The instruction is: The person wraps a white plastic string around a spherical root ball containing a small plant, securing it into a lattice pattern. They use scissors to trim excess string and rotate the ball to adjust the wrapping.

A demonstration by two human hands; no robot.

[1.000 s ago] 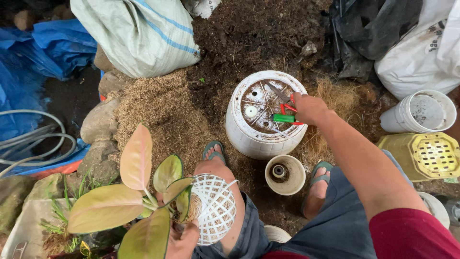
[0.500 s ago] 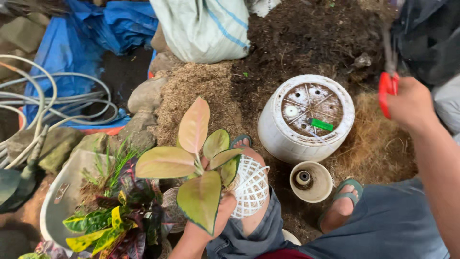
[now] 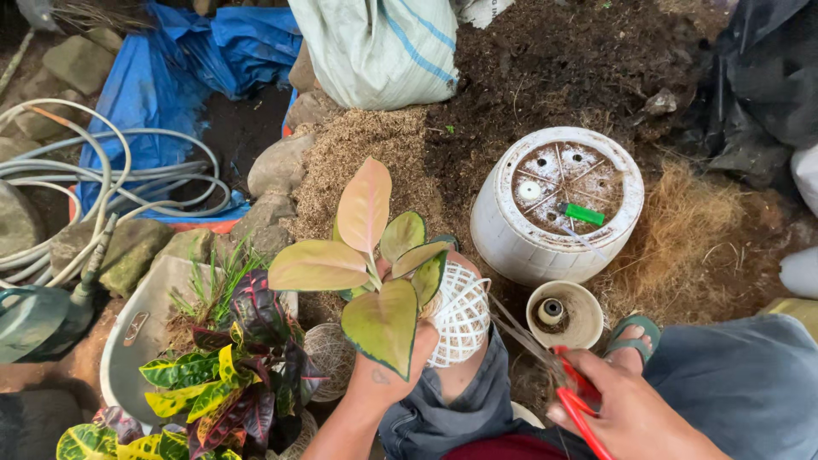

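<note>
My left hand (image 3: 388, 375) grips a small plant (image 3: 366, 264) with pink-green leaves by its base, held over my knee. Its roots sit in a white mesh basket pot (image 3: 460, 315). My right hand (image 3: 630, 409) holds red-handled scissors (image 3: 575, 396) low at the right, their blades pointing up-left toward thin roots trailing from the mesh pot. An upturned white pot (image 3: 554, 204) stands on the soil ahead, with a green tag (image 3: 584, 214) lying on its base. A small beige pot (image 3: 561, 313) sits beside my sandalled foot (image 3: 635, 334).
A white woven sack (image 3: 379, 51) leans at the top. A blue tarp (image 3: 162, 77) and coiled grey hose (image 3: 111, 187) lie at left. Colourful croton plants (image 3: 221, 375) fill a tub at bottom left. Piles of dark soil (image 3: 562, 51) and coconut fibre (image 3: 682, 230) surround the pots.
My right hand lifted the red scissors off the upturned pot and brought them down beside the mesh pot's roots. The view swung left. My left hand kept holding the plant.
</note>
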